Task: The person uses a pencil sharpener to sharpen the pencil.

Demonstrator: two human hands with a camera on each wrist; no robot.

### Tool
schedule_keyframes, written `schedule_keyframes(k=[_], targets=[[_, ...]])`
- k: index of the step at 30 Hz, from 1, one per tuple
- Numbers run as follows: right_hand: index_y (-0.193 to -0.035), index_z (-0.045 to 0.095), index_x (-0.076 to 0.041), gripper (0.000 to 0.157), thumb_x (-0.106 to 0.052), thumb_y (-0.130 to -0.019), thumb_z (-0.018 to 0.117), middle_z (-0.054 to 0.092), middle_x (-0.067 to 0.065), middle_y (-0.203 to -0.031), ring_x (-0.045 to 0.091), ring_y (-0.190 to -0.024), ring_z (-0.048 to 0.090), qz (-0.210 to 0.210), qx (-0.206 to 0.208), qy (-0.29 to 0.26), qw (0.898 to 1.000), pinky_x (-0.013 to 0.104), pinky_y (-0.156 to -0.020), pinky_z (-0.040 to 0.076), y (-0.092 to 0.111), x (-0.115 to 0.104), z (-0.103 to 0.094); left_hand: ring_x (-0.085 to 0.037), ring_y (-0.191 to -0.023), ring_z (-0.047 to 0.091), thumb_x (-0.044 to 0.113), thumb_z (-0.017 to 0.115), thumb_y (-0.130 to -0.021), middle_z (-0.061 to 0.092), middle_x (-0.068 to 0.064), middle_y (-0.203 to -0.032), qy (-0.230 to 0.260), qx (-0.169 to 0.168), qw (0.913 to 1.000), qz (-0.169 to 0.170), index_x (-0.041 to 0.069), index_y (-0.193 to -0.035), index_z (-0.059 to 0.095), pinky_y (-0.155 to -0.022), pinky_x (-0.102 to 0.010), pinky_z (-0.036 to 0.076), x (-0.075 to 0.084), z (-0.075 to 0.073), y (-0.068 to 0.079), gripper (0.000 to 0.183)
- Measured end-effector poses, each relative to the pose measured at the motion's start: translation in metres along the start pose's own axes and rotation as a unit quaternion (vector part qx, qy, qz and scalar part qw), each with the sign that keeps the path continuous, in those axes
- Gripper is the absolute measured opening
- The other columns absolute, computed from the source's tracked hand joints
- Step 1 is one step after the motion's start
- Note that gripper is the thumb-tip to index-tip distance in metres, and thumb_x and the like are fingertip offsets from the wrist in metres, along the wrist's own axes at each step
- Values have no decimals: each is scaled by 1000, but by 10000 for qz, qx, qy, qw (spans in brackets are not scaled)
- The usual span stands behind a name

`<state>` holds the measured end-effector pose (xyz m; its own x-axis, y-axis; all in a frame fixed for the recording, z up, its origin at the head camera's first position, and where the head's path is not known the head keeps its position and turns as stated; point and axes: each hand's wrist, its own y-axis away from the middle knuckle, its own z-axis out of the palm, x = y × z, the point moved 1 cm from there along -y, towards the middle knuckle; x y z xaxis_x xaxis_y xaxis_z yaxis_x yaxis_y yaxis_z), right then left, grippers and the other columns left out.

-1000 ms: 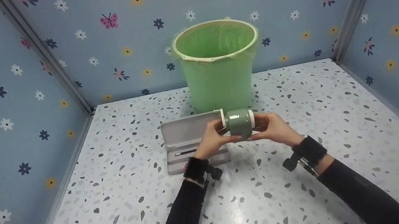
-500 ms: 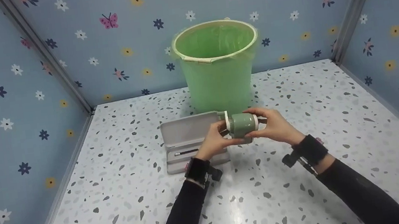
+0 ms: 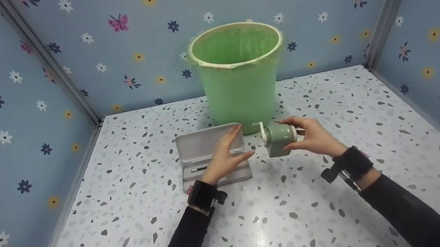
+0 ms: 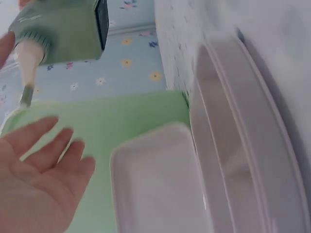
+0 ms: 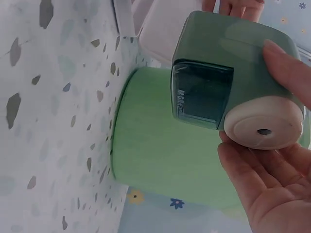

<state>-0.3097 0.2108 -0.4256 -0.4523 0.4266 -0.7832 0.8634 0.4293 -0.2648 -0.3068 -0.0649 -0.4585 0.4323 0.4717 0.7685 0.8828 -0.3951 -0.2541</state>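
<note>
A green crank pencil sharpener (image 3: 280,139) is held up off the table in my right hand (image 3: 315,137), thumb on one side and fingers on the other. In the right wrist view the sharpener (image 5: 228,63) shows its white round face with a pencil hole and a dark see-through shavings drawer (image 5: 201,94). Its white crank (image 4: 28,68) points toward my left hand (image 3: 224,158), which is apart from it with fingers spread and nothing held. Below and behind the left hand lies an opened grey pencil case (image 3: 191,146) with a dark pencil (image 3: 199,169) inside.
A green lined bin (image 3: 241,91) stands behind the pencil case and the sharpener, near the back wall. Patterned blue walls (image 3: 130,42) enclose the speckled table (image 3: 131,218) at the back and both sides.
Both hands were on the sharpener before. My left hand has let go and moved left over the pencil case, while my right hand has carried the sharpener slightly right.
</note>
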Motion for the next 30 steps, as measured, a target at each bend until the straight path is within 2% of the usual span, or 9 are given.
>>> schedule_keyframes(k=[3,7,10,14,18,25,30], targets=[[-130,56,4,64,0,-73,83,59,22,-133,38,-122,56,121,36,35,9999,50,-104,48,4,12,-6,-35,-153,7,35,70,-88,9,-12,-166,-1065,559,9925,199,5,-156,17,-123,-55,10,-9,-15,11,91],[-131,54,4,64,1,-73,82,57,24,-134,41,-124,54,367,-12,156,9992,54,-105,46,9,30,-14,-39,-152,0,43,62,-91,0,-13,-166,-2471,1261,9607,92,1,-156,13,-124,-55,1,-26,-36,25,92],[-132,53,4,65,-2,-74,83,56,24,-135,41,-126,52,626,-67,213,9978,56,-107,44,12,43,-17,-40,-152,-1,49,57,-92,0,-12,-166,-2950,1467,9441,-120,2,-156,13,-123,-55,-2,-40,-53,35,91],[-133,51,4,66,-4,-75,82,54,25,-137,42,-128,51,859,-55,259,9960,57,-108,42,14,57,-17,-39,-153,-1,48,59,-92,2,-11,-167,-2990,1553,9415,-110,4,-157,12,-124,-54,-2,-55,-72,48,92],[-135,49,4,66,-5,-78,80,52,25,-139,44,-129,50,1001,-57,348,9944,58,-108,42,15,67,-17,-41,-153,1,46,61,-92,6,-14,-167,-3018,1609,9396,-115,4,-157,12,-123,-58,-1,-65,-83,58,92],[-138,47,4,69,-9,-79,80,50,26,-142,46,-132,47,1211,-128,346,9920,58,-109,40,13,74,-18,-42,-152,3,38,66,-92,10,-19,-165,-2874,1607,9440,-192,0,-155,18,-122,-61,1,-72,-89,67,88],[-148,37,-1,77,-26,-86,76,42,26,-150,47,-138,39,1173,-302,656,9905,63,-112,32,14,63,-24,-42,-152,4,36,64,-93,13,-19,-165,-2883,1562,9445,-212,1,-156,17,-122,-62,4,-72,-90,69,86]])
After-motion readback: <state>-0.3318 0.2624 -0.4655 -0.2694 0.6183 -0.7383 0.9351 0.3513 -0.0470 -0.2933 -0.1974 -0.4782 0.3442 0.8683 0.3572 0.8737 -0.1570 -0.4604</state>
